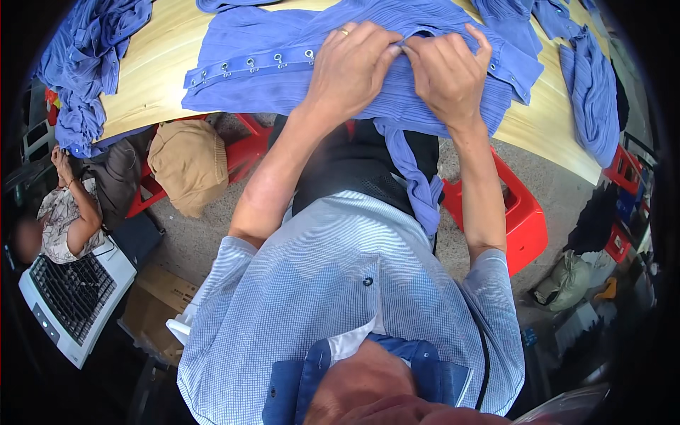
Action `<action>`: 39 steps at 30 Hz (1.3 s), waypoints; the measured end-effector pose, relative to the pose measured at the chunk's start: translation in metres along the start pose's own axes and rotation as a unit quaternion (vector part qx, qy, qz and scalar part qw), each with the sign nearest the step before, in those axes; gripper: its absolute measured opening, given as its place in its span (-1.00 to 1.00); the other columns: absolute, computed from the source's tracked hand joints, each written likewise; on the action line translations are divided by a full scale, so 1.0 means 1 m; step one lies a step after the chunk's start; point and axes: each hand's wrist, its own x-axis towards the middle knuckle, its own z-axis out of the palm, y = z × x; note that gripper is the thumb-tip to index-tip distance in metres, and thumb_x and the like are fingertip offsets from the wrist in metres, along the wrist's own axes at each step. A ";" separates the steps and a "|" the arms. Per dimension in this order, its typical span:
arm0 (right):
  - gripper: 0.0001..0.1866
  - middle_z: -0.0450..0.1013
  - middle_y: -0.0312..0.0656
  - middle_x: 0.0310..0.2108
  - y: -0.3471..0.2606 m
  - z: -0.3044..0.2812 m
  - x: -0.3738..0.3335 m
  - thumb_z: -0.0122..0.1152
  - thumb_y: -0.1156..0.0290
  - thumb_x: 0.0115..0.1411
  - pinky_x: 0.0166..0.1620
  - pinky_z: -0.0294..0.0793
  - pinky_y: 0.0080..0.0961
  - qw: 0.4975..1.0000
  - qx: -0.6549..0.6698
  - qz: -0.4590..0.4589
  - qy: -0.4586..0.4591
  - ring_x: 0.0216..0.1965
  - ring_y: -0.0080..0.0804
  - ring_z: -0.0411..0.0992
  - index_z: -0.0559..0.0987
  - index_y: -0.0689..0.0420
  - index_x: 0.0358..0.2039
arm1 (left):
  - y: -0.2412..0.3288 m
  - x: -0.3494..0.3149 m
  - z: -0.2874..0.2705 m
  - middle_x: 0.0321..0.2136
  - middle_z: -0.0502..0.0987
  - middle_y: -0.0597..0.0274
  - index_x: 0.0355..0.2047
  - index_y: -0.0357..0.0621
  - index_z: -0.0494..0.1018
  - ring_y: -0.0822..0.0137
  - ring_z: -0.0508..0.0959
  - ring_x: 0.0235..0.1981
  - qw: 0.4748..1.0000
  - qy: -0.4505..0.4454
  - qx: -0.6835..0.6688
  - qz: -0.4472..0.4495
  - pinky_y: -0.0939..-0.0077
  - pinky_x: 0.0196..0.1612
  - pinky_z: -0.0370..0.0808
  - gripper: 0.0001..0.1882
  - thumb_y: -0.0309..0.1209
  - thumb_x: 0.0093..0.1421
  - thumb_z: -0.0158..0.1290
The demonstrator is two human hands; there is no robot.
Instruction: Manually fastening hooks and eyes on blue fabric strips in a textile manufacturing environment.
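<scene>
A blue-violet ribbed garment (248,35) lies across the wooden table in front of me. Along its left part runs a band with a row of metal hook-and-eye fasteners (250,64), and more of them show at the right end. My left hand (352,67) pinches the edge of the cloth between thumb and fingertips. Close beside it, my right hand (448,74) grips the same edge, its little finger raised. The fingertips of both hands nearly meet at a small dark gap in the fabric. One strip of the garment (413,173) hangs off the table edge over my lap.
More blue garments lie piled at the table's left end (78,71) and right end (591,99). Red plastic stools (520,212) stand below, one bearing a tan knitted piece (188,163). Another person (78,205) sits at far left near a white-framed fan or cooler (78,301).
</scene>
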 end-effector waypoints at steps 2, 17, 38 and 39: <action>-0.86 0.58 -0.44 -0.35 0.000 -0.004 -0.004 0.48 0.45 0.20 0.31 0.35 -0.04 1.000 -0.011 -0.012 0.006 -0.29 -0.42 0.56 0.74 -0.03 -0.23 | 0.008 0.000 -0.008 -0.17 0.67 0.22 -0.08 -0.08 0.74 0.13 0.64 -0.15 0.999 -0.035 0.031 0.006 0.25 -0.06 0.54 -0.83 -0.52 0.34 0.28; -0.75 0.60 -0.45 -0.26 -0.004 -0.025 -0.032 0.55 0.47 0.15 0.44 0.17 0.17 0.994 -0.036 0.094 -0.035 -0.13 -0.36 0.55 0.76 -0.07 -0.15 | 0.036 0.013 0.014 -0.25 0.64 0.13 -0.14 -0.14 0.68 0.00 0.67 -0.22 0.998 -0.005 0.054 -0.030 0.12 -0.13 0.62 -0.76 -0.46 0.19 0.42; -0.89 0.59 -0.42 -0.34 0.027 -0.022 -0.012 0.56 0.37 0.23 0.45 0.24 0.18 0.998 0.028 0.036 -0.050 -0.20 -0.40 0.57 0.75 -0.01 -0.27 | 0.016 0.013 0.029 -0.31 0.69 0.13 -0.20 -0.17 0.71 0.02 0.66 -0.27 1.000 0.012 -0.015 -0.014 0.19 -0.15 0.57 -0.93 -0.54 0.31 0.31; -0.87 0.61 -0.46 -0.33 0.028 -0.024 -0.010 0.57 0.36 0.22 0.45 0.25 0.14 0.998 -0.002 -0.002 -0.057 -0.19 -0.44 0.58 0.74 -0.02 -0.26 | 0.016 0.013 0.029 -0.30 0.70 0.14 -0.20 -0.17 0.71 0.02 0.66 -0.27 1.000 0.008 -0.014 -0.015 0.19 -0.14 0.57 -0.93 -0.55 0.32 0.31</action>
